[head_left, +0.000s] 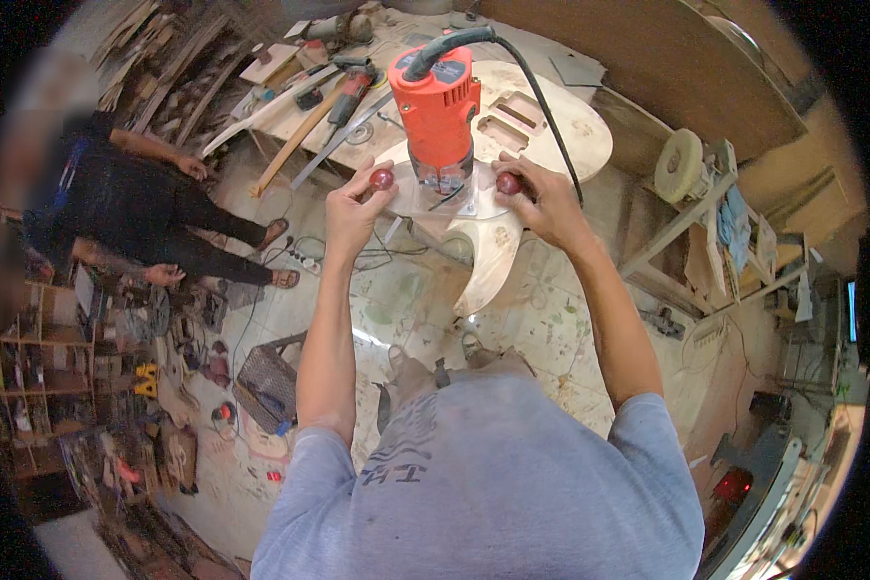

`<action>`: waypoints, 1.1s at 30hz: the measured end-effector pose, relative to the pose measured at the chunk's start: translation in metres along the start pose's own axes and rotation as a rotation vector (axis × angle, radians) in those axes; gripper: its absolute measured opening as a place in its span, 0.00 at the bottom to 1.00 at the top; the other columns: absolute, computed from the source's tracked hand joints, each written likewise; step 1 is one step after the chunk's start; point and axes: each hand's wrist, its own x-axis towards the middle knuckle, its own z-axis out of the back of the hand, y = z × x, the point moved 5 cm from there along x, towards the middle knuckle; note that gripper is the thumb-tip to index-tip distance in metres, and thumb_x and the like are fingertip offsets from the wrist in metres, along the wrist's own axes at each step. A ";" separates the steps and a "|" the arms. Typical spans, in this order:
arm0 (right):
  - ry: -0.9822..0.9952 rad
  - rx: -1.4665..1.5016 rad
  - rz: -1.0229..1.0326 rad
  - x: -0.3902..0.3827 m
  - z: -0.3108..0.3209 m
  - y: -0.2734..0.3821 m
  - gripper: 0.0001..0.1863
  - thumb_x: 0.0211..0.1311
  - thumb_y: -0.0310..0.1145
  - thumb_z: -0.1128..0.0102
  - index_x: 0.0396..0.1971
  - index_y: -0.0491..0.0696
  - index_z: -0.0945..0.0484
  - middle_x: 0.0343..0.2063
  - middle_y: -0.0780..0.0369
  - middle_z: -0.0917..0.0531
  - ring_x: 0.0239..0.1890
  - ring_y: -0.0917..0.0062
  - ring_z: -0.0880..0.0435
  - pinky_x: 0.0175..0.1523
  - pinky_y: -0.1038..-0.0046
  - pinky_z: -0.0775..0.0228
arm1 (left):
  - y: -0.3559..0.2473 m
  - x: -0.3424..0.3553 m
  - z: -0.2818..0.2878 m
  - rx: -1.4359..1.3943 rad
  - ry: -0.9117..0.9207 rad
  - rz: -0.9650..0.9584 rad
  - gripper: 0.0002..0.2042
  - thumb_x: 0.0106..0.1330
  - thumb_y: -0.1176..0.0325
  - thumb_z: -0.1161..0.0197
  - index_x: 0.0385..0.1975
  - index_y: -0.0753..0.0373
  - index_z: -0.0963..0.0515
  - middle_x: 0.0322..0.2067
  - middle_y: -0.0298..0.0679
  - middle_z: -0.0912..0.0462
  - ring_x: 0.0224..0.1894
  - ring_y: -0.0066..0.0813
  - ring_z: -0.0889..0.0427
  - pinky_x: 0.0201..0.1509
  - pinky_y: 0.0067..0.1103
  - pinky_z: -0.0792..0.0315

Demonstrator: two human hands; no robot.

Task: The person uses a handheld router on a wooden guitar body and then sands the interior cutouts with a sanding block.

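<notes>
An orange router (433, 116) with a black hose or cable on top stands upright on a pale wooden guitar body (577, 126), which has routed cavities and a curved horn pointing toward me. Its clear base plate (420, 200) lies over the wood near that horn. My left hand (356, 208) is closed on the round left knob (382, 180), reddish and glossy. On the other side, my right hand (543, 205) grips the matching right knob (508, 183). Both forearms reach up from the lower edge. The router's bit is hard to make out.
Behind, a workbench (314, 135) holds an angle grinder (353, 95), wooden strips and metal pieces. Another person (135, 203) in dark clothes is at the left. A wooden stand (667, 251) with a pale wheel is at the right. Cables and a dark crate (266, 377) lie on the floor.
</notes>
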 end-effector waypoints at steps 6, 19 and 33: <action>0.146 0.058 0.012 0.013 0.002 -0.012 0.21 0.58 0.33 0.27 0.52 0.45 0.17 0.61 0.50 0.18 0.59 0.54 0.16 0.65 0.61 0.25 | -0.018 -0.033 0.000 0.149 -0.097 0.012 0.17 0.63 0.69 0.27 0.53 0.58 0.12 0.55 0.41 0.12 0.75 0.41 0.30 0.81 0.41 0.51; 0.266 0.124 0.051 0.016 -0.004 -0.006 0.22 0.57 0.30 0.26 0.53 0.45 0.18 0.61 0.52 0.17 0.68 0.62 0.21 0.78 0.61 0.39 | -0.025 -0.075 0.006 0.312 -0.183 0.032 0.17 0.63 0.64 0.26 0.53 0.52 0.12 0.56 0.38 0.12 0.73 0.42 0.27 0.82 0.56 0.67; 0.220 0.058 0.020 0.026 -0.006 -0.003 0.22 0.59 0.30 0.25 0.54 0.46 0.17 0.60 0.47 0.17 0.64 0.60 0.17 0.64 0.65 0.24 | -0.007 -0.041 0.011 0.305 -0.155 -0.058 0.12 0.64 0.57 0.26 0.46 0.48 0.09 0.67 0.35 0.21 0.77 0.46 0.35 0.81 0.58 0.71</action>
